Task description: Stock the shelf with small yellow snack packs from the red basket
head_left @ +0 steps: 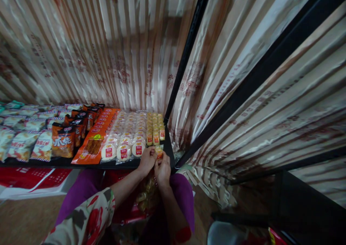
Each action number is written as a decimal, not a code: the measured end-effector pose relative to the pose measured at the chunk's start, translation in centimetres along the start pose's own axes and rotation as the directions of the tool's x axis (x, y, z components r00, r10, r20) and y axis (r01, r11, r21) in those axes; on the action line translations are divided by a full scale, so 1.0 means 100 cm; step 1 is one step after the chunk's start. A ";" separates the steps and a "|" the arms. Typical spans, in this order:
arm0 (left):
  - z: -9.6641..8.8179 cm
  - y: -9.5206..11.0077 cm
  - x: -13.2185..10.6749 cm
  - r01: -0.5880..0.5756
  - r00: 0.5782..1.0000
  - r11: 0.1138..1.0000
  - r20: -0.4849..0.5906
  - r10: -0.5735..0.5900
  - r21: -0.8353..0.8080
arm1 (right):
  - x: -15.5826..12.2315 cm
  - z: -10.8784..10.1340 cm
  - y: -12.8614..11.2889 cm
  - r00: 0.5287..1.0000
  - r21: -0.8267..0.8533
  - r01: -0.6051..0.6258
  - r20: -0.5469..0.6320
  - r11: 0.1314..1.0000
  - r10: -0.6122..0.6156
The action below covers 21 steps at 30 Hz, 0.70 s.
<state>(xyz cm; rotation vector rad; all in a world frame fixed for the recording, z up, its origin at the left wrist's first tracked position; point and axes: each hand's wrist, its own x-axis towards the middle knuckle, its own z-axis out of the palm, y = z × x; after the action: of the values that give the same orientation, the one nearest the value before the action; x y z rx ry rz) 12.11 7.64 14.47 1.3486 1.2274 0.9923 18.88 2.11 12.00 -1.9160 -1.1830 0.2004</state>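
Nearest the viewer, on the left, a floral sleeve (94, 210) covers part of the person's left arm, and purple trousers (182, 198) show on both knees. Between the knees sit clear-wrapped yellowish packets (148, 192) over something red; that spot is too dim for their number to be told. Low on the right is a pale container (225, 234), only partly in view. Under the shelf on the left lies a red perforated basket (18, 178) with a white piece beside it.

Just beyond the knees, at the near right corner of a black shelf (168, 144), both hands come together around one small yellow packet (159, 152). The left hand (147, 162) pinches its left side with curled fingertips; the right hand (162, 169) grasps it from the near right. The packet is at the near end of the columns of upright yellow packs (155, 128) that stand along the shelf's right end.

Left of those come columns of round white packs (123, 152) with red labels, in clear wrappers. Next is a flat orange sheet pack (92, 144) lying lengthwise from near to far, then a row of orange-and-black bags (63, 142) standing upright. Farther left, white printed pouches (23, 144) fill several rows.

Behind everything hangs a pleated, cream-and-brown patterned curtain (89, 50). Two black poles (186, 54) slant across it on the right.
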 end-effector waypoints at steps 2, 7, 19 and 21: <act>0.003 0.000 0.004 -0.001 1.000 1.000 0.024 0.001 -0.001 | 0.005 0.002 0.002 1.000 0.009 -0.013 -0.016 1.000 0.013; 0.011 -0.004 0.012 0.064 0.997 0.992 0.049 -0.059 -0.106 | 0.018 0.009 0.007 0.996 -0.021 -0.055 -0.065 0.998 0.053; 0.018 -0.006 0.025 0.154 0.984 0.988 0.093 -0.151 -0.020 | 0.048 0.014 0.007 0.990 -0.091 -0.102 -0.112 0.991 0.092; 0.018 -0.008 0.028 0.140 0.986 0.990 0.090 -0.142 0.020 | 0.052 0.014 0.007 0.990 -0.119 -0.109 -0.106 0.987 0.097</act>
<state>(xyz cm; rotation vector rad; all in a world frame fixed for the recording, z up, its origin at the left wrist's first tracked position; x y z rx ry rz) 14.13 10.10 13.25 1.2849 1.2445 0.8155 21.43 6.92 12.13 -2.0740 -1.0524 0.0864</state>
